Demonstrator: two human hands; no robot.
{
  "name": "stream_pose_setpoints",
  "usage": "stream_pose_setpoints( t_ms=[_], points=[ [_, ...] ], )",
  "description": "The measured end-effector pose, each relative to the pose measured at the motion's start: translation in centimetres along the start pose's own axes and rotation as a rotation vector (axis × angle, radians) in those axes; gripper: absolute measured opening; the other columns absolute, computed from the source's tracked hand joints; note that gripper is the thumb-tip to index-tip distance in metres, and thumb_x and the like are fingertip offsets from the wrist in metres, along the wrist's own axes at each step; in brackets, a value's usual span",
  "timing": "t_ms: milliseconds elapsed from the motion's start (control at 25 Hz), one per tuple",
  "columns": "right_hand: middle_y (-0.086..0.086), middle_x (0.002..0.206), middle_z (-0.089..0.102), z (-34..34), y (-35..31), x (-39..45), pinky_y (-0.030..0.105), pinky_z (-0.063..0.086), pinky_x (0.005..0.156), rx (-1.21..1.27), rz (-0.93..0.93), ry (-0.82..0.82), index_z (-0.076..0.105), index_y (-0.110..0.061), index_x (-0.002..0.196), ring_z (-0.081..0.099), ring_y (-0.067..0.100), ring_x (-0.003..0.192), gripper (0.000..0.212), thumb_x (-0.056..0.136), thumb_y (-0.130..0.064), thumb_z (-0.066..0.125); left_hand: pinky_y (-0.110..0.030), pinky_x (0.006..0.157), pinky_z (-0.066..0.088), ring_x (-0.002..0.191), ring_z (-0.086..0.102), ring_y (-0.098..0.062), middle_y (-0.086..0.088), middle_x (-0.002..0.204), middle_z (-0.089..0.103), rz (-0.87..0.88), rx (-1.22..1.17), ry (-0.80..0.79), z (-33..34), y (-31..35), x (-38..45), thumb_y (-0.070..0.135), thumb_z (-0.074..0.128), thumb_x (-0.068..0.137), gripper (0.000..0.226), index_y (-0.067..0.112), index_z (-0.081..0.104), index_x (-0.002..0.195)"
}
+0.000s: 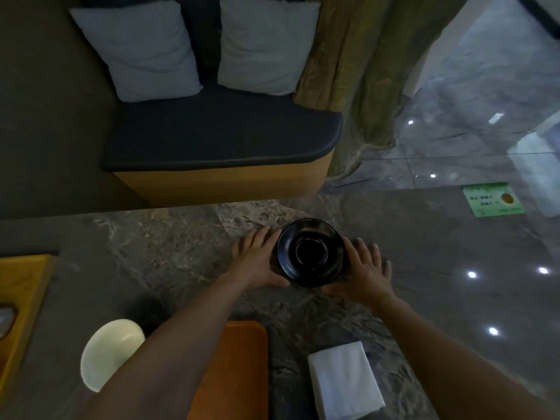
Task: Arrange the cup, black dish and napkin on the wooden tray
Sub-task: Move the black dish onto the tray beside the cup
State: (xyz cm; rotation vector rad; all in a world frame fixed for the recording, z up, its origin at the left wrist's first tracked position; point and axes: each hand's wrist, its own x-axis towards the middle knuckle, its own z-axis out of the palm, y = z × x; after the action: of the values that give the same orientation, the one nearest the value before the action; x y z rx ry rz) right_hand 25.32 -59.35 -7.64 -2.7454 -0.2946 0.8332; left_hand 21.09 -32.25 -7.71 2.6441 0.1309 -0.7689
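Observation:
The black dish, round with a sunken centre, sits on the marble table near its far edge. My left hand presses against the dish's left rim and my right hand against its right rim. On both hands the fingers are spread along the table and the thumbs curl around the near rim. The wooden tray lies near me at the bottom centre, partly hidden by my left forearm. A folded white napkin lies to the right of the tray. A pale cup stands to its left.
A second wooden tray shows at the left edge with something grey on it. A green card lies at the table's far right. Beyond the table are a dark bench with two pillows and a glossy floor.

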Motion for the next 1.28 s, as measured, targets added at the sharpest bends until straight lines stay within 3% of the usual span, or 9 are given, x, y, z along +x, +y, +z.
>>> stream_pose_setpoints(
  t_ms=[280, 560, 720, 1000, 1160, 1280],
  points=[
    [-0.006, 0.162, -0.018, 0.3, -0.4, 0.6, 0.066, -0.010, 0.112, 0.056, 0.010, -0.017, -0.017, -0.047, 0.145, -0.026, 0.030, 0.144, 0.135, 0.048, -0.082, 0.069, -0.063, 0.112, -0.006, 0.146, -0.019, -0.024, 0.011, 0.160, -0.015, 0.011, -0.039, 0.024, 0.8, -0.1, 1.1, 0.077, 0.072, 0.050, 0.133, 0.041, -0.011, 0.147],
    [-0.017, 0.162, -0.004, 0.7, -0.2, 0.4, 0.068, -0.017, 0.108, 0.118, -0.052, 0.015, -0.013, -0.053, 0.143, -0.024, 0.028, 0.145, 0.134, 0.044, -0.077, 0.074, -0.065, 0.111, -0.007, 0.145, -0.019, -0.021, 0.019, 0.159, -0.011, 0.020, -0.085, 0.048, 1.5, -0.2, 1.1, 0.076, 0.074, 0.045, 0.134, 0.042, -0.005, 0.147],
    [-0.017, 0.162, -0.001, 0.9, 0.3, -0.5, 0.068, -0.017, 0.108, 0.156, -0.071, 0.013, -0.015, -0.053, 0.142, -0.025, 0.025, 0.144, 0.135, 0.041, -0.077, 0.072, -0.060, 0.116, -0.003, 0.147, -0.013, -0.020, 0.015, 0.161, -0.002, 0.022, -0.099, 0.092, 2.1, 0.2, -0.2, 0.073, 0.076, 0.047, 0.133, 0.038, -0.001, 0.150],
    [-0.014, 0.162, 0.008, 0.3, -0.1, -4.3, 0.067, -0.012, 0.110, 0.154, -0.144, 0.014, -0.012, -0.051, 0.143, -0.023, 0.026, 0.145, 0.135, 0.042, -0.076, 0.074, -0.049, 0.119, 0.011, 0.148, 0.001, -0.021, 0.008, 0.160, 0.014, -0.008, -0.272, 0.168, 3.5, 1.3, -6.0, 0.065, 0.079, 0.043, 0.134, 0.036, 0.006, 0.151],
    [-0.012, 0.162, 0.008, -0.3, -0.6, -8.8, 0.069, -0.007, 0.112, 0.137, -0.233, 0.033, -0.010, -0.050, 0.144, -0.017, 0.031, 0.146, 0.134, 0.043, -0.082, 0.072, -0.055, 0.115, 0.019, 0.147, 0.009, -0.027, 0.003, 0.159, 0.017, -0.057, -0.331, 0.186, 3.8, 2.7, -11.3, 0.058, 0.084, 0.045, 0.133, 0.037, 0.006, 0.151],
    [-0.009, 0.162, 0.010, -0.2, -0.7, -12.0, 0.067, -0.008, 0.113, 0.143, -0.259, 0.031, -0.008, -0.048, 0.145, -0.015, 0.032, 0.147, 0.136, 0.042, -0.078, 0.075, -0.050, 0.116, 0.020, 0.145, 0.013, -0.025, 0.003, 0.158, 0.021, -0.050, -0.375, 0.227, 4.1, 3.9, -15.5, 0.056, 0.084, 0.046, 0.130, 0.042, 0.006, 0.149]
  ],
)
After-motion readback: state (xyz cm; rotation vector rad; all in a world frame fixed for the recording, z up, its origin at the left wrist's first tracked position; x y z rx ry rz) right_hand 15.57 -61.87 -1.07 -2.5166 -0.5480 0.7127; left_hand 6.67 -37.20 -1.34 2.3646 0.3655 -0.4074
